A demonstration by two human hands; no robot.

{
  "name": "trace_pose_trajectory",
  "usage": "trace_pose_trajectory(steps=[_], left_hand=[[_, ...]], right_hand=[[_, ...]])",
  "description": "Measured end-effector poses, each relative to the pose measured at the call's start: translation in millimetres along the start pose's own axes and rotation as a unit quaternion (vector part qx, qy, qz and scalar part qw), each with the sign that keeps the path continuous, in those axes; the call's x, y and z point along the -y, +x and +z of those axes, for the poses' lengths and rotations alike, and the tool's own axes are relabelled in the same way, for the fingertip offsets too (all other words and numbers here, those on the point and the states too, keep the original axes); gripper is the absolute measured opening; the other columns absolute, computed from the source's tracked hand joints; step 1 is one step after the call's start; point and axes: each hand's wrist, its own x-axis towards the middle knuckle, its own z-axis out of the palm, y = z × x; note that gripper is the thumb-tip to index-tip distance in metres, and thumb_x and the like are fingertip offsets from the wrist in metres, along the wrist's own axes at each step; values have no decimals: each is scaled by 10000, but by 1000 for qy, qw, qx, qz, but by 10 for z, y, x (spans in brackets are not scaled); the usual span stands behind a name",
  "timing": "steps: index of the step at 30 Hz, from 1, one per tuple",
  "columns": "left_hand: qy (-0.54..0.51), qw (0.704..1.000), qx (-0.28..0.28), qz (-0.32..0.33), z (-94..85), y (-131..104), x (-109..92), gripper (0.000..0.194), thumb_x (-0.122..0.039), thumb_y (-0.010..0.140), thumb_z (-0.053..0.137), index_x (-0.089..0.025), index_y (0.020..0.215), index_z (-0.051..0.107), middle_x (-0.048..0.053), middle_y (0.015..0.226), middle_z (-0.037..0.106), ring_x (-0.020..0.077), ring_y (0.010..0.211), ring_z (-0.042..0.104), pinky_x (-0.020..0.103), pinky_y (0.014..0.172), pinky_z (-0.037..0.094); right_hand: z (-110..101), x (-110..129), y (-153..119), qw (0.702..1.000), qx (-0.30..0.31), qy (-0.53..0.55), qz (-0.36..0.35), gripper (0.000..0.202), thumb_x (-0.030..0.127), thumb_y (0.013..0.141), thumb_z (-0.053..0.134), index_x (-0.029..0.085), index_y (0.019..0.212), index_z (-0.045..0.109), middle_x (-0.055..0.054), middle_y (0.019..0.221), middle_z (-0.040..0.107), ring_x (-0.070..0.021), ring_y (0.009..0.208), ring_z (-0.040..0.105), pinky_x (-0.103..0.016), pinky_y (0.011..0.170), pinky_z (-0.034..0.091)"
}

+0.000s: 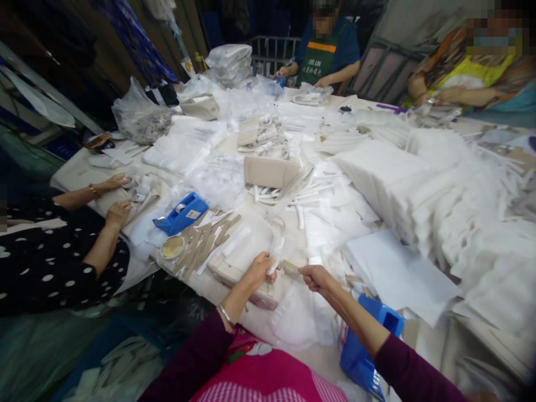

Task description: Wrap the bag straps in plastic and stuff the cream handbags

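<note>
My left hand is closed on a white-wrapped strap that rises in a loop from a beige handbag. The bag lies on the table directly before me, partly covered by that hand. Just to the right, my right hand pinches one end of a short tan strip. The strip's other end points at the wrapped strap, near my left fingers; whether they touch I cannot tell. Under my right forearm stands a blue tape dispenser.
Left of the bag lie loose tan and white strips, a tape roll and another blue tape dispenser. White foam sheets are heaped at right. A beige bag lies ahead. Co-workers handle items at the left and far sides.
</note>
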Motion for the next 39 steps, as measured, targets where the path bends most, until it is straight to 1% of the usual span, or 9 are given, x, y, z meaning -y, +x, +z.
trace_pose_trajectory(steps=[7,13,18,24,28,31,33,36,39], left_hand=[[-5,999,22,-24,9,1,-59,475,-489,732,680,-207,958,372,-8,755,600,72,438,502,220,446,393],[-35,999,-14,-30,21,0,-45,553,-430,747,685,-237,1032,253,-19,713,619,99,404,500,239,426,402],[-29,998,-49,-20,25,31,10,514,-426,722,707,-197,972,320,-3,658,623,99,372,485,243,397,392],[-19,999,-36,-27,66,6,-63,455,-464,663,729,-120,857,502,15,629,597,85,385,479,238,393,373],[-2,1000,-14,-20,78,-9,-72,466,-496,665,696,-90,839,546,25,643,591,67,385,454,233,398,366],[6,1000,-21,-10,64,-3,-35,464,-491,689,672,-102,900,534,22,679,600,63,397,461,223,410,370],[8,999,-31,-7,50,2,-7,464,-484,704,658,-118,949,514,17,693,604,69,401,473,221,413,371],[11,999,-46,-6,41,-5,12,461,-488,705,650,-130,956,503,7,673,595,78,402,475,221,409,362],[20,999,-43,2,53,-35,-5,439,-509,702,640,-125,882,524,-9,591,557,82,407,462,225,419,357]], right_hand=[[215,87,185,994,71,63,60,244,196,778,507,206,603,337,112,419,267,-19,344,132,-150,336,97],[318,168,319,990,127,48,48,135,219,775,517,178,660,460,119,416,275,-20,345,99,-159,345,76],[380,209,419,986,166,2,10,114,248,713,515,152,656,530,106,416,324,-16,351,89,-169,353,63],[474,280,487,983,153,-68,-76,44,171,589,507,160,547,497,69,414,432,-21,354,186,-185,372,111],[484,308,473,976,133,-113,-126,82,180,612,515,164,533,502,67,407,430,-29,356,226,-191,383,134],[426,296,400,971,129,-132,-149,41,206,640,537,176,620,517,70,442,456,-41,364,263,-192,387,175],[348,269,318,966,128,-140,-177,168,188,619,572,190,782,536,62,548,537,-65,412,375,-192,414,273],[203,215,187,931,103,-176,-302,399,128,625,573,223,1005,501,24,804,616,-115,641,555,-240,614,454],[109,193,115,865,37,-270,-421,274,123,723,516,221,977,551,-12,874,612,-149,787,578,-289,767,462]])
